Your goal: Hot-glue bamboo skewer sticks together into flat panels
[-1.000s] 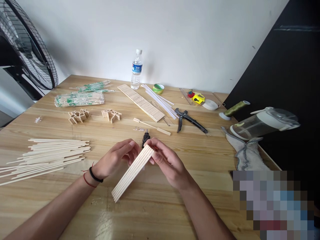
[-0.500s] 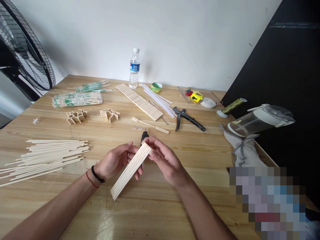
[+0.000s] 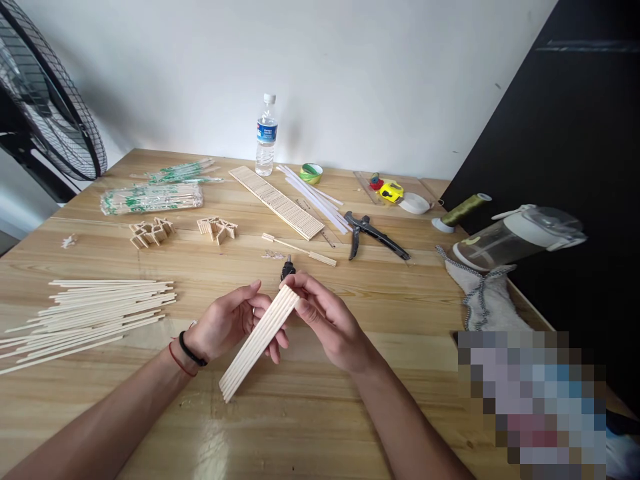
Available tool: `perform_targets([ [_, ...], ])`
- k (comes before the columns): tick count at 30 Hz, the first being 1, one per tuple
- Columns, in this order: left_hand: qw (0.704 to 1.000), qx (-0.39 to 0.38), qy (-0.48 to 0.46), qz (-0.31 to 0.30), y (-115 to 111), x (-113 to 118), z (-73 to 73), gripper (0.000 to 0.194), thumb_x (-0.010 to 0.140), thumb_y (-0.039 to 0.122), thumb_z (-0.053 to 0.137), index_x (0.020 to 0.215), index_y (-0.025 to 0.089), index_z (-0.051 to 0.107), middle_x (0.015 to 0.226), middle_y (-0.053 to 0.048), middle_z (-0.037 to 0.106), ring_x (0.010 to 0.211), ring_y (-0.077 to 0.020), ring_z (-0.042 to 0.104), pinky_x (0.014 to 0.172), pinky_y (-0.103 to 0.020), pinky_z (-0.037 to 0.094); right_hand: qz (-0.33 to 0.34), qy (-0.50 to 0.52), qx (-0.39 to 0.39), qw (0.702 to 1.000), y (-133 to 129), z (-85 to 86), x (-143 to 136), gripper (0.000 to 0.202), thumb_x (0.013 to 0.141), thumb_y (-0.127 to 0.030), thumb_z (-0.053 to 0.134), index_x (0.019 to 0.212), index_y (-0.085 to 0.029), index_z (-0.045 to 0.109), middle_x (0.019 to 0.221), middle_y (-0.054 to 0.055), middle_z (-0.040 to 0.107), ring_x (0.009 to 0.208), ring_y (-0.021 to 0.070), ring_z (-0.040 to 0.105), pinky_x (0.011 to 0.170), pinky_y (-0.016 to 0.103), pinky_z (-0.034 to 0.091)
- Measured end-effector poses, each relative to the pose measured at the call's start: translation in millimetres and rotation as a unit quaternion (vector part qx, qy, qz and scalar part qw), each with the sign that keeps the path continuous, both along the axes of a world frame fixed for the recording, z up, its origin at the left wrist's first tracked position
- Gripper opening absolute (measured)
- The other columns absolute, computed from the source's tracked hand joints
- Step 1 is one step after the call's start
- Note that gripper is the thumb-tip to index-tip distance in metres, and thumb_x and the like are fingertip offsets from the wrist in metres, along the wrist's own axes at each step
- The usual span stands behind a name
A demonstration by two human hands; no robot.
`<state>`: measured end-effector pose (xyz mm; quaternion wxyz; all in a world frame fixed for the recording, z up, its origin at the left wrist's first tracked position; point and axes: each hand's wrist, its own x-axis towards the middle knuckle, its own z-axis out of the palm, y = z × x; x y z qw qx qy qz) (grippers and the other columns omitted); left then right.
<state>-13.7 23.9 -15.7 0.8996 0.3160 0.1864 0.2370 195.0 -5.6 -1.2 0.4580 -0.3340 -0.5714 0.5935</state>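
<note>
Both hands hold a narrow panel of glued pale wooden sticks (image 3: 257, 343) tilted over the middle of the wooden table (image 3: 320, 407). My left hand (image 3: 227, 323) supports it from the left side and underneath, fingers wrapped behind it. My right hand (image 3: 327, 323) pinches its upper far end with fingertips. The panel's lower end points toward me, close to the table top. A small black tool (image 3: 287, 270) lies just beyond the hands.
Loose long sticks (image 3: 90, 313) lie at the left. Farther back are a wrapped stick bundle (image 3: 150, 198), small stick assemblies (image 3: 217, 229), a longer stick panel (image 3: 275, 200), a water bottle (image 3: 265, 137), black pliers (image 3: 373, 235), tape, thread spool (image 3: 463, 210) and a plastic jug (image 3: 520, 237). A fan (image 3: 45, 100) stands at the left.
The left hand's fingers have slid further under and around the panel. The panel has stayed in about the same tilted pose; the view has drifted slightly.
</note>
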Motion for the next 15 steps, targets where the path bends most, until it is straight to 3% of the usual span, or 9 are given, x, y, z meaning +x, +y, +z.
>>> perform_targets([
  [3,0.999,0.034,0.03,0.024,2.0,-1.3,4.5,0.061,0.092,0.068,0.066,0.089,0.009,0.083,0.086,-0.016,0.085,0.073,-0.0317,0.082,0.076,-0.04,0.062,-0.001,0.001,-0.005,1.0,-0.1,0.7,0.7,0.038,0.102,-0.056,0.065,0.123,-0.025,0.064,0.106,0.004,0.062,0.098,0.0194,0.061,0.09,0.03,0.052],
  [6,0.984,0.119,0.11,0.067,5.9,-5.3,10.8,0.062,0.092,0.068,0.066,0.086,0.009,0.083,0.085,-0.016,0.084,0.076,-0.0292,0.08,0.079,-0.039,0.061,-0.002,0.0,-0.01,1.0,0.1,2.8,1.6,0.039,0.101,-0.057,0.065,0.123,-0.024,0.063,0.105,0.004,0.062,0.099,0.0202,0.06,0.092,0.032,0.051],
  [11,0.928,0.245,0.237,0.149,14.7,-15.7,16.0,0.032,0.08,0.044,0.089,0.085,0.014,0.08,0.076,-0.006,0.079,0.065,-0.0169,0.072,0.066,-0.027,0.057,-0.003,-0.004,-0.01,1.0,0.8,5.1,2.8,0.035,0.103,-0.055,0.064,0.122,-0.026,0.063,0.107,0.004,0.062,0.102,0.0194,0.059,0.092,0.031,0.049],
  [15,0.875,0.304,0.3,0.228,23.5,-25.8,15.6,0.031,0.082,0.043,0.085,0.09,0.015,0.076,0.089,-0.008,0.081,0.064,-0.0166,0.073,0.065,-0.029,0.059,-0.01,-0.01,-0.02,1.0,0.8,4.3,3.5,0.04,0.101,-0.059,0.064,0.123,-0.025,0.064,0.101,0.003,0.057,0.093,0.0185,0.054,0.084,0.03,0.047],
])
